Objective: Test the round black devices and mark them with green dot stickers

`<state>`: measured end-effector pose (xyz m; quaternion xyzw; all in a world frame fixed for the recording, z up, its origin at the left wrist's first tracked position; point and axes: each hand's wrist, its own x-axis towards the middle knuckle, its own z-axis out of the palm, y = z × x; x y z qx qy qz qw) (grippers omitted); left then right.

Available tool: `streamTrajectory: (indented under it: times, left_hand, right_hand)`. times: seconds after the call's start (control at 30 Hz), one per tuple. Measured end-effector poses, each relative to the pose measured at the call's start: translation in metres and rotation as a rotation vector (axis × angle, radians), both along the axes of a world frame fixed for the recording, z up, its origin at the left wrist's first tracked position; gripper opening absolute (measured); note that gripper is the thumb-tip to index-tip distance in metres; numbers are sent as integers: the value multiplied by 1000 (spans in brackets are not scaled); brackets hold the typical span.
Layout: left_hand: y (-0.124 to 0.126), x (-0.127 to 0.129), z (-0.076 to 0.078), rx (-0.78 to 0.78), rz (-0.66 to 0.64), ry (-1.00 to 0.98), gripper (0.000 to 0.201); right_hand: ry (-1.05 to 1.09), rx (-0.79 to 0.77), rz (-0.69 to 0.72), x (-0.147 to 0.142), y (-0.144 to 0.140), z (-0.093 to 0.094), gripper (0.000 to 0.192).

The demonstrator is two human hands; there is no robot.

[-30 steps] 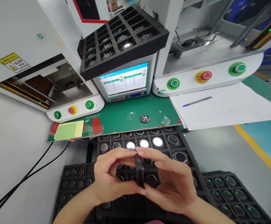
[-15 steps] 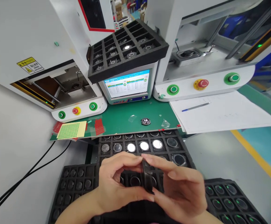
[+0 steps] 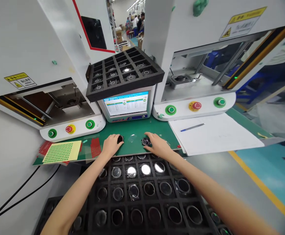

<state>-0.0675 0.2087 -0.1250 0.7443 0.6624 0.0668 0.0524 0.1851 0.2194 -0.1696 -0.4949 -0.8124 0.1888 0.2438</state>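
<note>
The left hand (image 3: 111,145) lay on the green mat (image 3: 130,129) on the table, with its fingers curled over a small round black part (image 3: 120,139). It seemed to pinch that part at the fingertips, though the grip was partly hidden. The right hand (image 3: 157,146) lay on the mat too, with its fingers touching a second small round black part with a pale printed face (image 3: 145,141). It was hard to tell if that hand gripped this part or only rested on it. Between the two parts lay a small clear plastic film (image 3: 132,138).

Just in front of the mat sat a black foam tray with square pockets (image 3: 142,209), and many pockets held round glassy discs. Both arms reached across it.

A few things could have gone wrong from there. The parts were small and smooth, so a loose pinch could have let one slip and roll off the mat edge into the tray. A wrist or arm could have brushed the discs below and knocked one out of its pocket. Bare fingers could have left marks on the printed face. The thin film could have stuck to a finger and come along by mistake.

Farther back stood a small screen with coloured tables (image 3: 125,105), and another black foam tray (image 3: 123,73) was tilted on top of it. A white sheet of paper (image 3: 213,133) with a blue pen (image 3: 192,118) lay to the right.
</note>
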Motion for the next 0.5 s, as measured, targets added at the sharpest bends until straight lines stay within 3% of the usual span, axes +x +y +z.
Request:
streamTrajectory:
  times: [0.13,0.27,0.37,0.5]
  left_hand:
    - [19,1,-8,-23,-9,19,23]
    - [37,-11,-2,54,1,-24,22]
    - [61,-48,22,259,134,-52,24]
    - [102,-110,80,645,341,-111,27]
  right_hand:
    - [-44,-51,118,5,20,-1,40]
    - [-33,-71,175,13,55,-5,40]
    - [-3,-76,216,17,70,-8,39]
    - [55,-32,189,46,92,3,34]
